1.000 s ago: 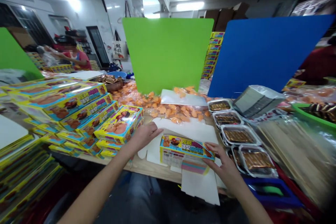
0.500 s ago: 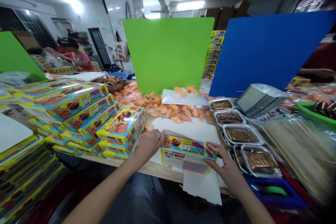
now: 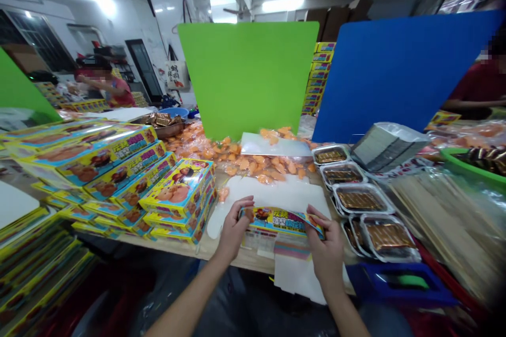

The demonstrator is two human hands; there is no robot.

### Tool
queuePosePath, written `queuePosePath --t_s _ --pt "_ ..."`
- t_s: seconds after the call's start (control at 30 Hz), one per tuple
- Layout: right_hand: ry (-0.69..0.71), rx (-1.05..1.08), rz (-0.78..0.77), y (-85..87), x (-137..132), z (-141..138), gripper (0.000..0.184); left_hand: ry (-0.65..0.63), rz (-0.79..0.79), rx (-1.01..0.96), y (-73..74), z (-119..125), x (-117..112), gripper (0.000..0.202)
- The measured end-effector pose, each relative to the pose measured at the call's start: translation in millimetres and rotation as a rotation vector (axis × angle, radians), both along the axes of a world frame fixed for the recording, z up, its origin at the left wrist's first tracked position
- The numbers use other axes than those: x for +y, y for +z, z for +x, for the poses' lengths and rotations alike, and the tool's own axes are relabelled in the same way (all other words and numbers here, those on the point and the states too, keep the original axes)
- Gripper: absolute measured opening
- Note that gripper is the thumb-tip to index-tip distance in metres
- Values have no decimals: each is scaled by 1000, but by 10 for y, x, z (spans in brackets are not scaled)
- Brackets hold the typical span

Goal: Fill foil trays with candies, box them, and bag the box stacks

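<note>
A yellow and blue printed cardboard box (image 3: pixel 279 221) is held at the table's front edge, its long printed side facing up toward me. My left hand (image 3: pixel 236 227) is closed round its left end, thumb on the near side. At the right end my right hand (image 3: pixel 327 241) grips it, with the thumb pressed on the printed side and fingers behind. The box's upper edge looks slightly bowed. Below it lie a striped pastel stack of paper (image 3: pixel 292 250) and a white sheet (image 3: pixel 294 276) that overhangs the edge. What is inside the box is hidden.
Stacked printed boxes (image 3: pixel 177 189) stand left. Foil trays with brown packets (image 3: pixel 361 200) line the right, near a blue basket (image 3: pixel 399 284). Orange wrapped pieces (image 3: pixel 256 166) lie behind, before a green panel (image 3: pixel 249 79) and a blue panel (image 3: pixel 395 73). Other people work farther back.
My left hand has moved from the box's top left corner to wrap round its left end. My right hand has turned more upright, its thumb now over the printed side.
</note>
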State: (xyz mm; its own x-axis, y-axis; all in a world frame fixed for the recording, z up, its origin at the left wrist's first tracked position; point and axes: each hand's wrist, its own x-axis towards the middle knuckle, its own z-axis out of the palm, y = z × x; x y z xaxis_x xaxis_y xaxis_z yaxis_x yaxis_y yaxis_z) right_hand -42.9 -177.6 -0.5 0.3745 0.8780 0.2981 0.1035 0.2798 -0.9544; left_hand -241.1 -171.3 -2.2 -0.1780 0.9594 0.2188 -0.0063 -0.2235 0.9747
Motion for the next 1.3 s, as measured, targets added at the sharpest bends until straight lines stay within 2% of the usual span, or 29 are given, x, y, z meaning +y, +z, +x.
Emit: queuePosePath --t_s 0.17,0.3,0.37,0.47,0.57,0.7,0.77,0.83,0.97,1.1,1.2,1.3 --pt "13 157 1 -32 29 -36 19 67 26 -225 -85 77 15 8" --pt "100 149 73 -86 28 34 13 104 56 -298 -140 100 33 10" --pt "202 4 133 -78 28 134 15 103 59 -268 -144 99 38 10" --pt "348 -383 182 -21 29 354 28 76 53 -193 -123 39 24 8" --pt "434 -647 212 29 36 545 39 -34 102 -15 -100 -119 -13 11" --pt "468 -661 233 13 61 605 29 -265 349 407 -111 -385 -27 30" --pt "474 -627 237 -9 73 588 28 -275 493 550 -120 -467 -15 33" --pt "478 -607 236 -16 78 577 29 -230 606 633 -102 -496 -8 32" --pt "482 -608 210 26 61 597 28 -188 714 849 55 -425 -16 30" --pt "486 -599 219 34 70 591 28 -380 674 1174 255 -239 35 27" --pt "451 -639 218 12 105 551 27 -455 702 1190 319 -120 113 26" --pt "399 -781 277 49 61 547 29 -432 753 1129 310 -84 158 27"
